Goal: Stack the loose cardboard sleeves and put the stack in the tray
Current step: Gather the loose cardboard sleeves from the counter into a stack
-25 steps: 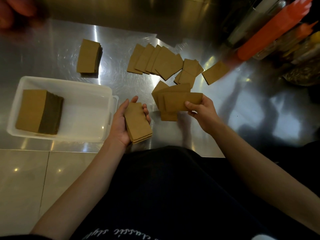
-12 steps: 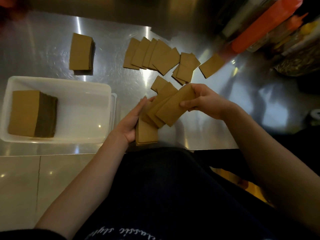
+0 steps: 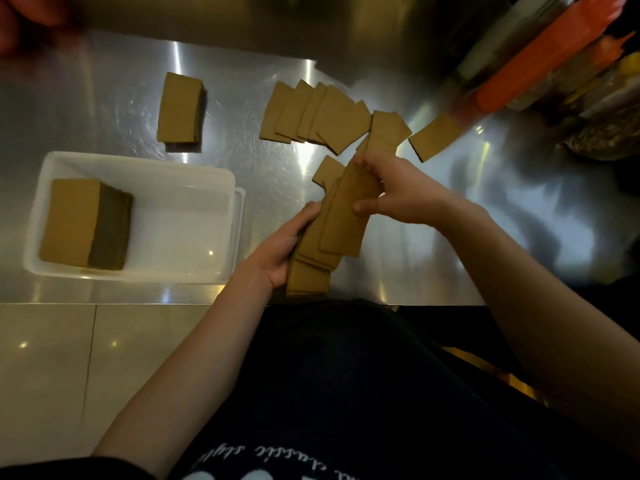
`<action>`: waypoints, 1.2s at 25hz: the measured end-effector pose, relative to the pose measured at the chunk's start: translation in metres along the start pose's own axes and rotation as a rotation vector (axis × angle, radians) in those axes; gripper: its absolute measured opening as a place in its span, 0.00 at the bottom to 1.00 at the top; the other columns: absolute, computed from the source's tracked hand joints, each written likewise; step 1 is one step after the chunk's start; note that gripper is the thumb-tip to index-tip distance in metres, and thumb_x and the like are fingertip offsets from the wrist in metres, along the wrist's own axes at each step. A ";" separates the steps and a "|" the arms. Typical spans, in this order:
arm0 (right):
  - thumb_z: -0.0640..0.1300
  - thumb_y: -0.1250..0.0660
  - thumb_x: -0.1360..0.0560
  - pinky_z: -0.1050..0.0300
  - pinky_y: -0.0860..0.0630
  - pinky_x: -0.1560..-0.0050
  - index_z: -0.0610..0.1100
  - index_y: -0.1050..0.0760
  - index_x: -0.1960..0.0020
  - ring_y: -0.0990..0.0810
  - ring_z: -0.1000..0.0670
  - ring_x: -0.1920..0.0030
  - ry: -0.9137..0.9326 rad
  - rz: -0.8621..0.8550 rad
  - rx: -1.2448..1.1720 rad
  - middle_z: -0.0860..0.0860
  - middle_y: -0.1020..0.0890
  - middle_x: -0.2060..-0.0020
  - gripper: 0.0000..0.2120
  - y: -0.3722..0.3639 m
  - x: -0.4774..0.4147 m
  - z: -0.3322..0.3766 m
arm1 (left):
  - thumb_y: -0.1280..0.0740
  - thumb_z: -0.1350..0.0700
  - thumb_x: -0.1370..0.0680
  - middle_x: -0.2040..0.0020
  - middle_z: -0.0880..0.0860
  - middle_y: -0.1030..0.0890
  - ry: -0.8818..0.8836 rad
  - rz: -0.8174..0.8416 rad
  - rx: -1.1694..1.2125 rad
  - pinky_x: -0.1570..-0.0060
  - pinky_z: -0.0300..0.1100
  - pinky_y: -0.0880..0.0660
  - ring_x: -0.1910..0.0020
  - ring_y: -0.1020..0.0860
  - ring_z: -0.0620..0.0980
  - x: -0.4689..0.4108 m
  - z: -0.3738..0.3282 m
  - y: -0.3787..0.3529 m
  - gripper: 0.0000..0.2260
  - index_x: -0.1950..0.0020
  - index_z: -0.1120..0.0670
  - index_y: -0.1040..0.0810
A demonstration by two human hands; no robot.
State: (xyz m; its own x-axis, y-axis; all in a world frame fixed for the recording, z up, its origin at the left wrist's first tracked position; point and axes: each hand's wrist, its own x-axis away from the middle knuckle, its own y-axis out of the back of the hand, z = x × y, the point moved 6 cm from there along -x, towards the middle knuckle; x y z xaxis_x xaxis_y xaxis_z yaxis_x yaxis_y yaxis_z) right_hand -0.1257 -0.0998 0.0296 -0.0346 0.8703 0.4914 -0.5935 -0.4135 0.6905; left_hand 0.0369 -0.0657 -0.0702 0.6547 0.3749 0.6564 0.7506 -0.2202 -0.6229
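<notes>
My left hand (image 3: 282, 251) cradles a fanned bundle of brown cardboard sleeves (image 3: 325, 251) near the counter's front edge. My right hand (image 3: 401, 195) grips the top sleeves of that same bundle from the right, pressing them onto it. Several loose sleeves (image 3: 318, 116) lie overlapped on the steel counter beyond my hands, and one more sleeve (image 3: 433, 136) lies apart to the right. A neat stack (image 3: 178, 110) stands on the counter at the back left. The white plastic tray (image 3: 180, 237) sits to my left and holds a thick stack of sleeves (image 3: 74, 220) at its left end.
Orange squeeze bottles (image 3: 540, 57) and other containers crowd the back right of the steel counter (image 3: 485, 209). Another person's hand (image 3: 24, 19) shows blurred at the top left corner. The counter's front edge runs just below my hands, with tiled floor (image 3: 69, 358) beneath.
My right hand picked up sleeves from the counter and brought them left onto the bundle in my left hand. The two hands now meet on one bundle.
</notes>
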 end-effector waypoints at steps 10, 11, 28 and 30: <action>0.47 0.28 0.27 0.57 0.29 0.41 0.50 0.35 0.28 0.28 0.50 0.36 0.164 -0.052 -0.064 0.49 0.26 0.35 0.30 -0.005 0.003 0.002 | 0.42 0.40 0.21 0.47 0.59 0.15 -0.093 0.018 0.157 0.46 0.51 0.22 0.51 0.16 0.56 0.003 0.001 -0.032 0.23 0.45 0.53 0.14; 0.48 0.27 0.27 0.56 0.27 0.41 0.51 0.35 0.29 0.28 0.51 0.37 0.166 -0.065 -0.081 0.49 0.26 0.36 0.30 -0.006 0.004 0.002 | 0.42 0.42 0.21 0.47 0.60 0.16 -0.111 0.043 0.184 0.48 0.50 0.21 0.51 0.16 0.57 0.005 0.000 -0.036 0.22 0.44 0.54 0.15; 0.49 0.33 0.23 0.63 0.25 0.48 0.49 0.28 0.37 0.24 0.57 0.47 0.084 -0.298 -0.290 0.54 0.22 0.44 0.16 -0.012 0.023 -0.020 | 0.32 0.39 0.25 0.57 0.57 0.19 -0.208 -0.286 0.506 0.59 0.45 0.21 0.63 0.20 0.53 -0.010 0.003 -0.011 0.17 0.55 0.53 0.24; 0.55 0.32 0.25 0.65 0.25 0.55 0.50 0.31 0.35 0.22 0.57 0.50 -0.059 -0.146 -0.431 0.53 0.22 0.46 0.21 -0.026 0.027 -0.024 | 0.31 0.39 0.24 0.60 0.57 0.19 -0.257 -0.365 0.568 0.54 0.47 0.22 0.64 0.20 0.52 -0.011 0.001 -0.004 0.17 0.51 0.52 0.25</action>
State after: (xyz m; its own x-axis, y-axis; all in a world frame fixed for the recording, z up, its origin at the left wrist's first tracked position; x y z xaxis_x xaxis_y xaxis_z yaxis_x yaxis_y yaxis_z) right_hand -0.1307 -0.0592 0.0116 0.1130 0.8893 0.4432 -0.8693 -0.1276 0.4776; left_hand 0.0271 -0.0683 -0.0752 0.2772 0.5502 0.7877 0.7097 0.4354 -0.5539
